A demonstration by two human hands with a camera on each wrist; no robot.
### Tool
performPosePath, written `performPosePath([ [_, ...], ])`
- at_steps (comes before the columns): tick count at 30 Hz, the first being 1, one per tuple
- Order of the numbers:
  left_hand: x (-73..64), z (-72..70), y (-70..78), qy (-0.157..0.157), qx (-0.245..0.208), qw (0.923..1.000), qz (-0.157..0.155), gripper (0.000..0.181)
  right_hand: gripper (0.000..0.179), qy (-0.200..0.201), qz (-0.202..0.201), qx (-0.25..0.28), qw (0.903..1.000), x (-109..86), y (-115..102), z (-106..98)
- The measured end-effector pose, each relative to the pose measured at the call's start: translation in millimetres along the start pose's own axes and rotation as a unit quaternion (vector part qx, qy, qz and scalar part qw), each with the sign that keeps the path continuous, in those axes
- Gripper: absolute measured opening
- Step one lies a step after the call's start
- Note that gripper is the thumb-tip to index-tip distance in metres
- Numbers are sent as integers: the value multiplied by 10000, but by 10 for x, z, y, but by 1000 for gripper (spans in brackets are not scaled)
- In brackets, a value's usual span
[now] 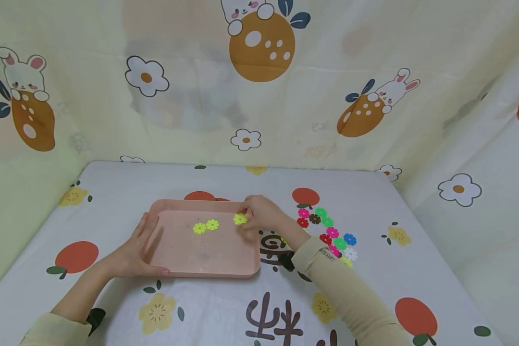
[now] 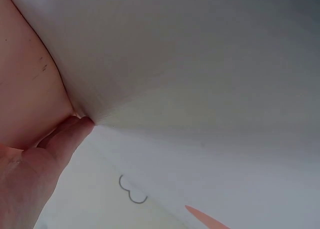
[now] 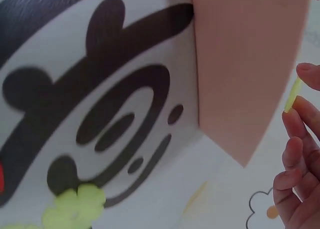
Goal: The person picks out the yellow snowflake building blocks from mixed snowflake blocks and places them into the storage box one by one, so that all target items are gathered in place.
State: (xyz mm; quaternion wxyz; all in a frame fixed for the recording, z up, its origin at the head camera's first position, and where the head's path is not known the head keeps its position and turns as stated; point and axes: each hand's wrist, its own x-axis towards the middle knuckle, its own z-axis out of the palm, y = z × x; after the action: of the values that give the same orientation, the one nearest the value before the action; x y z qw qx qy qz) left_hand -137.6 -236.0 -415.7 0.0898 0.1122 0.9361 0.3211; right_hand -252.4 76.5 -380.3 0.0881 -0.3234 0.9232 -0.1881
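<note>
A shallow pink tray (image 1: 207,259) lies on the table. My left hand (image 1: 131,250) rests against its left side, fingers stretched along the rim and thumb at the front edge; the left wrist view shows the fingertips touching the outside of the tray wall (image 2: 30,79). Over the tray's right end, my right hand (image 1: 264,215) pinches a yellow flower-shaped piece (image 1: 240,219) between thumb and finger. In the right wrist view that piece (image 3: 293,95) is seen edge-on. Two more yellow flower pieces (image 1: 205,226) lie side by side in the tray.
Right of the tray, loose flower-shaped pieces (image 1: 332,232) in pink, red, green, blue, white, brown and yellow lie in a scattered band, partly behind the right sleeve (image 1: 350,288). The printed tablecloth (image 1: 216,307) meets a patterned curtain (image 1: 190,120) at the back.
</note>
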Motion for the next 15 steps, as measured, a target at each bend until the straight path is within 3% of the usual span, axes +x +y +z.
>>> performPosePath([
  [15,-3,-7,6,7,-97,10000,-15,131,31,-464,-14,-460,9979,196,-103,216],
])
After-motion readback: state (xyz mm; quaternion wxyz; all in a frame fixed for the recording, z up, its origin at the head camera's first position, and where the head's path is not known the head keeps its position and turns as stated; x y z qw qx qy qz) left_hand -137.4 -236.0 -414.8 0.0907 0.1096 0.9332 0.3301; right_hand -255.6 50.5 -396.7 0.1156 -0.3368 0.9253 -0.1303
